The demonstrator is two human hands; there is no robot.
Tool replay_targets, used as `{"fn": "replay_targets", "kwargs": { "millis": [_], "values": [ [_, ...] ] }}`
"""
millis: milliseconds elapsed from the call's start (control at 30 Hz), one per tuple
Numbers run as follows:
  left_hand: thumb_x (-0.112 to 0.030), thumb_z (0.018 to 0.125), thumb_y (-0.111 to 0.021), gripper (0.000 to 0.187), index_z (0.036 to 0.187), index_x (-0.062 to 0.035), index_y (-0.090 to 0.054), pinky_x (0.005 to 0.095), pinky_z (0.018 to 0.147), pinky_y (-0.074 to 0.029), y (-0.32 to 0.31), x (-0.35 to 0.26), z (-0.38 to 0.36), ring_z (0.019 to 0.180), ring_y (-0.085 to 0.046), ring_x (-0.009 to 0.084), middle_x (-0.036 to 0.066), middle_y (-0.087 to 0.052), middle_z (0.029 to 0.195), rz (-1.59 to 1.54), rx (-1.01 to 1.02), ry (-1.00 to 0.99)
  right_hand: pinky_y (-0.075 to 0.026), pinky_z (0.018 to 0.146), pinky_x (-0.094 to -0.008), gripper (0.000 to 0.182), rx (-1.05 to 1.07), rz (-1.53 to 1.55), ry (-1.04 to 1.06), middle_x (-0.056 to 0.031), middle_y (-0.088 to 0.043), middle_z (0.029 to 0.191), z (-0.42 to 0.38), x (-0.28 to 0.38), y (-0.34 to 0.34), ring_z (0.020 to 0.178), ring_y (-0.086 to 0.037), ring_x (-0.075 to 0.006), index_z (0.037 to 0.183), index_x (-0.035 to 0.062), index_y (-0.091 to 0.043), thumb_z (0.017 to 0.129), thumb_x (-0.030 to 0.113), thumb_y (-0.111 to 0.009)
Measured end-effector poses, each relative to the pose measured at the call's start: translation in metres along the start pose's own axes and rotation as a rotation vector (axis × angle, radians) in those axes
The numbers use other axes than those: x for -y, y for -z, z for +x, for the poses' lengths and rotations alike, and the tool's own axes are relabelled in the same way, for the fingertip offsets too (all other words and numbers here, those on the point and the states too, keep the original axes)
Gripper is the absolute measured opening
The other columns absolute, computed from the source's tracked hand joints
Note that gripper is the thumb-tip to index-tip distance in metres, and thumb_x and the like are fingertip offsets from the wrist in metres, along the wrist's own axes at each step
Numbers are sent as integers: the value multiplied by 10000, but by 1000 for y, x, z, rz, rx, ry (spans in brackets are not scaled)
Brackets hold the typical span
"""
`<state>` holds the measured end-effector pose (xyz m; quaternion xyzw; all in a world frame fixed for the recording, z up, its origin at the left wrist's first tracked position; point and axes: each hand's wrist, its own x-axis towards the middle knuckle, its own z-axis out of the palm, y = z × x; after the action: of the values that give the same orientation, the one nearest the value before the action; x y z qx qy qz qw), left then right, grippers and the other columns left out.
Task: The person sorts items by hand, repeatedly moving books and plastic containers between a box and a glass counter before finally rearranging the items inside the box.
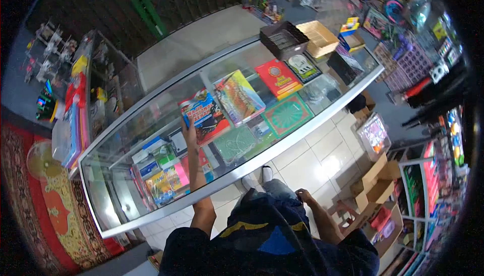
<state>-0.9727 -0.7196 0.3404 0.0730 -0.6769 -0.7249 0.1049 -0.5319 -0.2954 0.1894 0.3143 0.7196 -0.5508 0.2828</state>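
My left fingers [187,124] grip the red and blue book [205,116] by its side, on the glass worktop [247,164], near a colourful book [239,98]. My right fingers [303,194] hang low; I can't tell if they're closed.

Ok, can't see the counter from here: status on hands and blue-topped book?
Left hand at left edge of blue-topped book, grip unclear. Right hand lowered, touching no book. Colourful booklets close alongside.
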Motion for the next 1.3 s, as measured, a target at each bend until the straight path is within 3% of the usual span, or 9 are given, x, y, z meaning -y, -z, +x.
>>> {"fn": "replay_targets", "kwargs": {
  "millis": [300, 467, 600, 733, 800, 967, 1100, 1233, 1300],
  "values": [
    [-244, 863, -520, 517, 1298, -45, -323, 284, 856, -376, 4, -12, -4, 989, -480, 143, 64, -497, 1146, -189, 77, 222, -446, 555, -294, 372, -115, -50, -230, -79, -601, 703, -58, -22, -13, 613, -554, -158, 934, 52, -615, 717, 354, -603],
    [-227, 875, -486, 378, 1183, -10, -454, 278, 838, -388, 12, -43, -39, 977, -484, 150, 74, -519, 1083, -224, 130, -139, -474, 534, -305, 351, -141, 68, -158, -68, -603, 699, -69, -69, -10, 613, -574, -157, 914, 43, -612, 735, 344, -606],
    [-237, 879, -470, 296, 1061, -10, -522, 284, 831, -386, 78, 23, -65, 922, -498, 159, 87, -533, 1004, -261, -315, -172, -486, 568, -311, 356, -98, 298, -204, -78, -627, 823, -82, -83, -5, 689, -589, -157, 1021, 57, -560, 778, 317, -573],
    [-261, 863, -491, 310, 934, 37, -538, 307, 717, -414, 153, 128, -123, 774, -504, 185, 128, -550, 879, 532, -502, -363, -477, 573, -302, 323, -153, 354, -224, -87, -619, 848, -102, -96, 2, 689, -577, -165, 1031, 60, -558, 807, 292, -550],
    [-258, 869, -486, 320, 915, 55, -534, 318, 646, -407, 58, -28, -249, 707, -493, 197, 149, -552, 826, 748, -525, -249, -477, 572, -310, 338, -151, 456, -209, -90, -616, 850, -115, -121, 3, 702, -583, -172, 1034, 60, -558, 799, 303, -561],
    [-226, 877, -477, 286, 830, 49, -540, 331, 595, -391, 39, 26, -349, 630, -476, 208, 121, -521, 658, 611, -533, -357, -478, 581, -334, 331, -193, 465, -265, -111, -612, 848, -152, -193, 13, 711, -589, -203, 1026, 50, -550, 784, 277, -557],
    [-171, 800, -522, 206, 775, 29, -563, 312, 540, -428, 49, 131, -389, 594, -541, 213, 130, -575, 692, 823, 11, -142, -478, 573, -330, 288, -266, 729, -254, -110, -630, 835, -174, -267, 5, 710, -604, -202, 1037, 50, -537, 801, 209, -497],
    [-236, 817, -525, 202, 937, -79, -566, 250, 499, -426, -6, 125, -429, 613, -565, 143, 71, -609, 782, 561, 669, 951, -468, 560, -330, 285, -414, 963, -338, -104, -624, 817, -215, -298, -4, 677, -581, -185, 1040, 57, -532, 794, 190, -478],
    [-268, 827, -503, 215, 962, -107, -548, 274, 524, -423, -64, 89, -455, 625, -550, 130, 47, -604, 782, 847, 989, 923, -465, 555, -326, 282, -468, 1009, -361, -107, -626, 810, -230, -318, -18, 664, -576, -178, 1031, 54, -531, 795, 199, -481]
  ]
}}
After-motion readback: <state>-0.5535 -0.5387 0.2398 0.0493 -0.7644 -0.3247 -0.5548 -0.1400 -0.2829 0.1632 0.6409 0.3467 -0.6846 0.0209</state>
